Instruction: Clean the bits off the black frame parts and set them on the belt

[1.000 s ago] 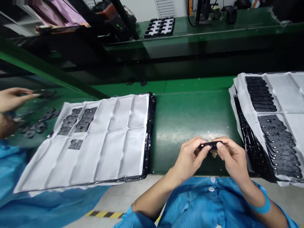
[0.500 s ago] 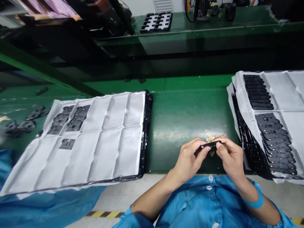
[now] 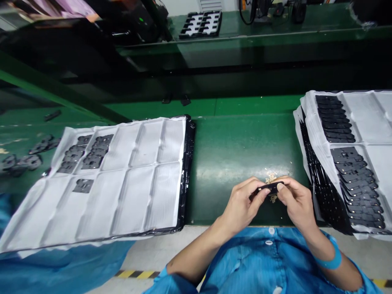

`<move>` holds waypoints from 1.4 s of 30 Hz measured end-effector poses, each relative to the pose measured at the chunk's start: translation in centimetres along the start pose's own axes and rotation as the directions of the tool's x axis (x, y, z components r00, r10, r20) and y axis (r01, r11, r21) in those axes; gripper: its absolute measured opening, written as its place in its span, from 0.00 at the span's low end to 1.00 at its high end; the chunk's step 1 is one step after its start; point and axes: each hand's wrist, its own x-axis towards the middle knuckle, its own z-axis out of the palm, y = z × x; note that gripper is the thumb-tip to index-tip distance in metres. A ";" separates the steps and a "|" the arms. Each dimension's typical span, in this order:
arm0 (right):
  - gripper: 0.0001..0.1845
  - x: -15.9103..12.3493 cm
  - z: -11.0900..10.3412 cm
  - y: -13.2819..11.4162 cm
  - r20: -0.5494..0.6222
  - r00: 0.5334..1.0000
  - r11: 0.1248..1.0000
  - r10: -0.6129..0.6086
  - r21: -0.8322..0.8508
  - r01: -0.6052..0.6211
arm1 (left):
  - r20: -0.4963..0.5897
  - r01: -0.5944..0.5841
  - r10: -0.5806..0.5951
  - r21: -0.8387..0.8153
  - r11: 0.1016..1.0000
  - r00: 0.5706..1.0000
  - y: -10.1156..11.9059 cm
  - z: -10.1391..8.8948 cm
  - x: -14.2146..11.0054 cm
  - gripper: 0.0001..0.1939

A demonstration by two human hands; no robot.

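Note:
A small flat black plastic part is held between both my hands, close to the table's front edge. My left hand pinches its left end with thumb and fingers. At its right end, my right hand grips it, the thumb pressed on its near face. Small pale bits lie in a little heap on the green table just beyond and below the part. My fingers hide some of the part and of the heap.
A cloth-lined tray at left carries several flat black parts. On the right, stacked trays hold rows of similar parts. Loose black parts lie far left. A green bar slants across the left; a shelf runs behind.
Both hands keep their grip on the black part, with barely any movement. The view has shifted slightly, so the left tray appears a little further left.

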 end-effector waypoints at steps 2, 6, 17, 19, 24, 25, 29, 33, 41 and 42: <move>0.13 0.1 0.1 0.0 -0.006 1.000 1.000 -0.008 -0.013 0.008 | 0.009 0.008 -0.008 0.000 1.000 1.000 -0.1 0.1 0.0 0.09; 0.12 0.0 0.0 0.2 0.009 1.000 1.000 -0.011 -0.023 0.011 | 0.021 0.037 -0.037 -0.010 0.999 0.999 -0.2 0.1 0.0 0.10; 0.12 -0.1 -0.3 0.2 0.079 0.997 1.000 -0.003 0.006 0.002 | 0.036 -0.019 0.019 -0.017 1.000 0.999 -0.4 -0.2 0.0 0.10; 0.13 0.0 -0.2 0.3 0.073 0.997 1.000 -0.010 -0.011 0.010 | 0.037 -0.029 0.030 -0.018 0.999 0.999 -0.4 -0.2 0.0 0.10; 0.12 -0.2 -0.2 0.6 0.080 0.996 0.998 -0.038 -0.037 0.041 | 0.031 -0.046 0.047 -0.020 0.999 0.998 -0.5 0.0 -0.1 0.10; 0.12 -0.2 -0.2 0.7 0.083 0.996 0.998 -0.040 -0.039 0.044 | 0.032 -0.047 0.047 -0.023 0.999 0.998 -0.5 0.0 -0.2 0.10; 0.12 -0.3 -0.6 0.8 0.109 0.993 0.999 -0.036 -0.023 0.038 | 0.050 -0.025 0.027 -0.039 0.999 0.998 -0.6 -0.1 -0.1 0.11; 0.16 -0.4 -1.3 0.6 0.210 0.977 0.999 -0.035 0.015 0.033 | 0.049 0.020 -0.018 -0.038 0.999 0.999 -0.9 -0.3 0.1 0.12; 0.09 -0.7 -1.0 0.2 0.157 0.987 0.993 -0.038 -0.100 0.054 | 0.109 0.127 -0.107 -0.201 0.971 0.988 -0.3 -0.4 0.2 0.14; 0.12 -0.7 -0.9 0.1 0.140 0.989 0.992 -0.056 -0.108 0.071 | 0.114 0.127 -0.104 -0.226 0.966 0.988 -0.1 -0.4 0.2 0.13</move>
